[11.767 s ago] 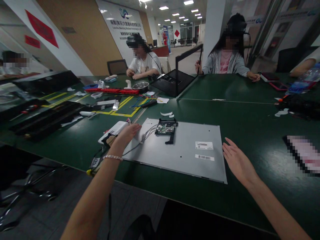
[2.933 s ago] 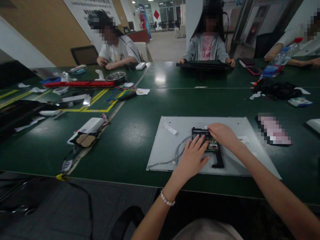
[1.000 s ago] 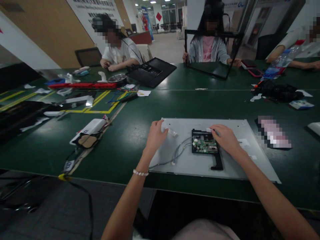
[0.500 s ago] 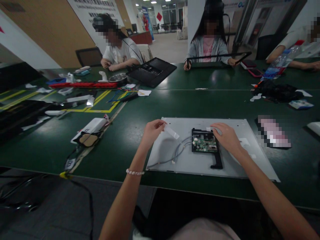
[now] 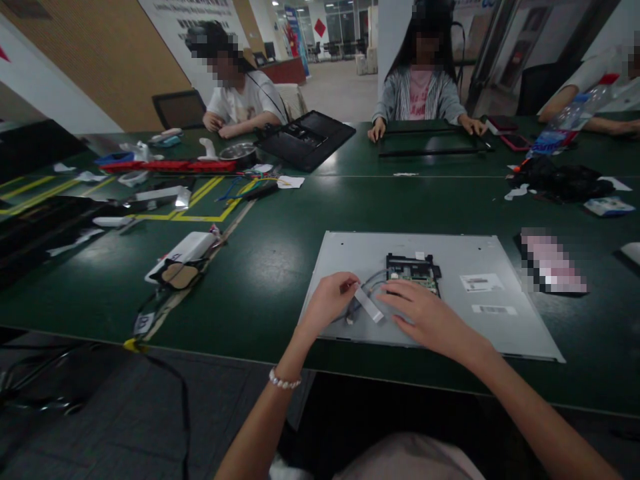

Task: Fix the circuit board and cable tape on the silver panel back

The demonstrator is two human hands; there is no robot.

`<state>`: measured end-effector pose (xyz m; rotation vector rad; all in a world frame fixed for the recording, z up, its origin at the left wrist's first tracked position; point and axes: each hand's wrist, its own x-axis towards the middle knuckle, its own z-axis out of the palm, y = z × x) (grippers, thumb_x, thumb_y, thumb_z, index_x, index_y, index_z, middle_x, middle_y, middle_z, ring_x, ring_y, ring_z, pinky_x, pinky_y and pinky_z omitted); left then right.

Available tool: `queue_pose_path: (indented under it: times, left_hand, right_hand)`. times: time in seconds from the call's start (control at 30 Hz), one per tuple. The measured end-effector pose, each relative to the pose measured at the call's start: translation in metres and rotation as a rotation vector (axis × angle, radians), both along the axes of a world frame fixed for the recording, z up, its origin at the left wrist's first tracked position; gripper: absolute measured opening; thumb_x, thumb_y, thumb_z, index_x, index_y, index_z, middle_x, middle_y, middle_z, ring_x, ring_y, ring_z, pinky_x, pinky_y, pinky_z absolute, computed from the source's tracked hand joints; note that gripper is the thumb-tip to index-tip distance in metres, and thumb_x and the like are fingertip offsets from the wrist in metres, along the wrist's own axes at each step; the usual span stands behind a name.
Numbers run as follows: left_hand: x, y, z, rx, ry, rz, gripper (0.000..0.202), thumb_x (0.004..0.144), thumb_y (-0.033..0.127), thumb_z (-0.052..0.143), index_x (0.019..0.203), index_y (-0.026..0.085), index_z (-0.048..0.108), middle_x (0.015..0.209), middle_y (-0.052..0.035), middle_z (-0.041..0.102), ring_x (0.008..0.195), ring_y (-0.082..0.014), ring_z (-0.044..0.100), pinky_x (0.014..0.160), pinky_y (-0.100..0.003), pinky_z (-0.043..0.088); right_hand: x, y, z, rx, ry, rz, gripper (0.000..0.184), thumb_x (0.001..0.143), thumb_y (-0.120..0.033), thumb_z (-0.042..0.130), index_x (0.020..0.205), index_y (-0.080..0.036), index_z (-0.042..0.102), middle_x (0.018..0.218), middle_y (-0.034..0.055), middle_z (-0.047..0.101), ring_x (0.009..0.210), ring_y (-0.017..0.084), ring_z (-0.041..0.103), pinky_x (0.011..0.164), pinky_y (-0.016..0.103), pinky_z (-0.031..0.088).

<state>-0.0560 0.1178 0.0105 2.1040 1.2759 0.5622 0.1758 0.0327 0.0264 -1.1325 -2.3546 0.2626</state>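
A flat light-grey metal panel (image 5: 360, 250) lies on the table in front of me. My left hand (image 5: 331, 303) is over its left part, pinching one end of a whitish strip of tape (image 5: 369, 305) that slants down to the right. To the right of the tape, my right hand (image 5: 433, 320) has its fingers apart and holds nothing that I can see. It covers the lower part of a green circuit board (image 5: 407, 273) in a black plastic frame (image 5: 409, 259). Grey cables (image 5: 374, 275) run left from the board, partly hidden by the tape and my hands.
A pink phone (image 5: 553, 261) lies right of the panel. A white battery-like pack (image 5: 186, 257) with a cable is at left. Farther back are a black plastic housing (image 5: 313, 143), a plastic bottle (image 5: 570, 120) and a black bag (image 5: 555, 181). Co-workers sit opposite, one holding a black frame (image 5: 425, 153).
My left hand has brought the tape right and toward me, over the cables. My right hand has moved left and nearer, off the frame's right side. The co-worker's black frame has been lowered.
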Motion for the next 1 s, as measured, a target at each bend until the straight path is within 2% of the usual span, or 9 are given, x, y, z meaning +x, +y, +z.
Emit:
queue_pose_path:
  times: [0.1, 0.23, 0.43, 0.6, 0.67, 0.8, 0.9, 1.0]
  left_hand:
    - [0.001, -0.002, -0.001, 0.032, 0.041, 0.011, 0.018, 0.085, 0.020, 0.055, 0.095, 0.020, 0.070, 0.083, -0.0025, 0.071, 0.075, -0.0164, 0.064, 0.070, -0.027, 0.048]
    - [0.002, -0.003, 0.000, 0.035, 0.024, 0.044, 0.019, 0.083, 0.019, 0.058, 0.097, 0.020, 0.070, 0.082, -0.0017, 0.070, 0.075, -0.0161, 0.064, 0.073, -0.028, 0.049]
    - [0.004, -0.006, 0.000, 0.012, -0.046, 0.098, 0.018, 0.082, 0.018, 0.058, 0.098, 0.020, 0.068, 0.079, -0.0011, 0.070, 0.074, -0.0157, 0.066, 0.073, -0.027, 0.050]
    - [0.003, -0.007, 0.000, 0.009, -0.087, 0.109, 0.018, 0.085, 0.018, 0.055, 0.099, 0.019, 0.067, 0.081, -0.0021, 0.070, 0.076, -0.0163, 0.067, 0.073, -0.028, 0.052]
    - [0.003, -0.008, 0.001, 0.024, -0.100, 0.117, 0.021, 0.085, 0.017, 0.056, 0.103, 0.018, 0.066, 0.089, -0.0033, 0.070, 0.076, -0.0158, 0.066, 0.074, -0.029, 0.053]
    - [0.005, -0.022, 0.008, 0.239, -0.074, 0.183, 0.028, 0.086, 0.013, 0.054, 0.111, 0.019, 0.062, 0.113, -0.0066, 0.064, 0.087, -0.0162, 0.065, 0.081, -0.031, 0.054]
    - [0.009, -0.041, 0.015, 0.396, -0.009, 0.161, 0.024, 0.091, 0.012, 0.048, 0.106, 0.020, 0.064, 0.105, -0.0069, 0.065, 0.095, -0.0189, 0.064, 0.087, -0.034, 0.053]
    - [0.014, -0.057, 0.013, 0.435, 0.089, 0.061, 0.023, 0.092, 0.012, 0.048, 0.105, 0.020, 0.065, 0.102, -0.0077, 0.068, 0.098, -0.0219, 0.063, 0.090, -0.037, 0.052]
  right_hand:
    - [-0.014, -0.009, -0.006, 0.045, -0.097, 0.047, 0.039, 0.088, -0.009, 0.054, 0.126, -0.015, 0.060, 0.134, 0.0113, 0.060, 0.130, 0.027, 0.049, 0.109, 0.047, 0.043]
    - [-0.025, -0.011, -0.012, 0.103, -0.168, 0.014, 0.031, 0.089, -0.007, 0.054, 0.116, -0.015, 0.065, 0.128, 0.0090, 0.064, 0.127, 0.027, 0.051, 0.109, 0.047, 0.043]
    - [-0.036, -0.008, -0.017, 0.174, -0.151, -0.042, 0.021, 0.089, -0.007, 0.058, 0.104, -0.015, 0.069, 0.114, 0.0075, 0.071, 0.114, 0.023, 0.060, 0.104, 0.041, 0.047]
    - [-0.039, -0.007, -0.021, 0.180, -0.107, -0.075, 0.021, 0.088, -0.005, 0.059, 0.104, -0.014, 0.070, 0.107, 0.0080, 0.073, 0.107, 0.022, 0.064, 0.097, 0.037, 0.051]
    - [-0.039, -0.007, -0.022, 0.176, -0.095, -0.091, 0.022, 0.088, -0.005, 0.058, 0.104, -0.014, 0.070, 0.107, 0.0087, 0.073, 0.106, 0.022, 0.064, 0.096, 0.037, 0.052]
    - [-0.039, -0.006, -0.024, 0.197, -0.089, -0.121, 0.025, 0.089, -0.005, 0.056, 0.106, -0.016, 0.071, 0.109, 0.0097, 0.073, 0.108, 0.023, 0.064, 0.097, 0.039, 0.051]
    - [-0.040, -0.005, -0.025, 0.212, -0.083, -0.124, 0.024, 0.090, -0.006, 0.056, 0.105, -0.017, 0.072, 0.109, 0.0088, 0.073, 0.109, 0.022, 0.064, 0.099, 0.038, 0.050]
    - [-0.041, -0.005, -0.025, 0.220, -0.087, -0.113, 0.023, 0.089, -0.006, 0.057, 0.103, -0.017, 0.072, 0.109, 0.0078, 0.073, 0.111, 0.022, 0.063, 0.100, 0.037, 0.050]
